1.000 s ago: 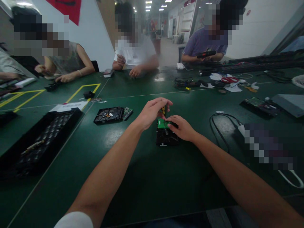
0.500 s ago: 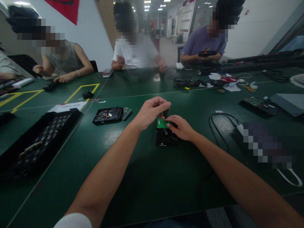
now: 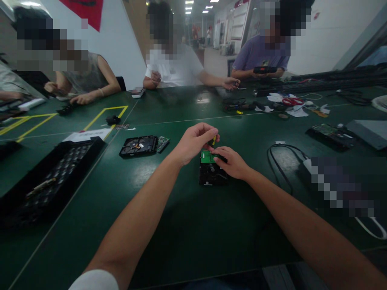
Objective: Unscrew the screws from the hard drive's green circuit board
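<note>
A hard drive [image 3: 208,175] with a green circuit board [image 3: 207,157] on its upper face lies on the table in front of me. My left hand [image 3: 198,141] is closed around the black and yellow handle of a small screwdriver [image 3: 214,141], upright over the board. Its tip is hard to make out. From the right, my right hand [image 3: 231,161] grips the drive, thumb and fingers on the board's edge near the screwdriver; part of the drive is hidden beneath it.
To the left sit another hard drive [image 3: 138,146], a loose circuit board [image 3: 163,143] and a long black tray [image 3: 60,173]. On the right are a cable [image 3: 272,169], a third drive [image 3: 331,135] and a grey metal box [image 3: 369,131]. Co-workers sit across the green table [image 3: 169,225].
The screwdriver handle has turned in my left hand, showing its yellow part. My right hand stays in place. The co-worker opposite has stretched an arm out toward the right side of the picture.
</note>
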A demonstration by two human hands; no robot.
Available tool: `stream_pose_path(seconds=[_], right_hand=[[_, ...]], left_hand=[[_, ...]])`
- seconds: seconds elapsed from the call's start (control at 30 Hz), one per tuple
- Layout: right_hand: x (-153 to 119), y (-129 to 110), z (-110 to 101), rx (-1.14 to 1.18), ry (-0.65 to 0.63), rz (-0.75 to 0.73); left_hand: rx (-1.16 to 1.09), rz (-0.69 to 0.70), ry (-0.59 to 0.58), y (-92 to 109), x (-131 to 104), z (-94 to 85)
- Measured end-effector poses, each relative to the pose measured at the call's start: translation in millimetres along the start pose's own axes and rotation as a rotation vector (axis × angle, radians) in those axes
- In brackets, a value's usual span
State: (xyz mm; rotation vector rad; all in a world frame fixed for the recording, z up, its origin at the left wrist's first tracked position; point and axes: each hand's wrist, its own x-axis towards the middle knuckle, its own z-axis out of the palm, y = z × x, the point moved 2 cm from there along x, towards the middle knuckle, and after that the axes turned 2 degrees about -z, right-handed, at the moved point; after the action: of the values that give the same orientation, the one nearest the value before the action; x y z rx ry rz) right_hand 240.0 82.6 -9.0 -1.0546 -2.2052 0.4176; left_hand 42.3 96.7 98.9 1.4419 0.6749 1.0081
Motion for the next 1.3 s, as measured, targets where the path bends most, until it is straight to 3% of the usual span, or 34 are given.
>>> stream_pose_path(seconds=[0.53,0.93,1.13,1.3], right_hand=[[0.1,-3.4,-1.8,-0.003,-0.002,0.008],[0.4,-3.2,-1.5,-0.008,0.008,0.006],[0.4,-3.3,-2.4,-0.002,0.004,0.002],[0.5,-4.3,-3.0,-0.005,-0.003,0.010]], left_hand=[[-0.067,-0.042,-0.069,1.8,-1.8,2.1],[-0.085,-0.044,-0.046,1.7,-0.7,0.5],[-0.006,-0.047,0.035,-0.5,-0.4,-0.6],[-0.028,-0.017,-0.020,0.7,-0.6,1.4]])
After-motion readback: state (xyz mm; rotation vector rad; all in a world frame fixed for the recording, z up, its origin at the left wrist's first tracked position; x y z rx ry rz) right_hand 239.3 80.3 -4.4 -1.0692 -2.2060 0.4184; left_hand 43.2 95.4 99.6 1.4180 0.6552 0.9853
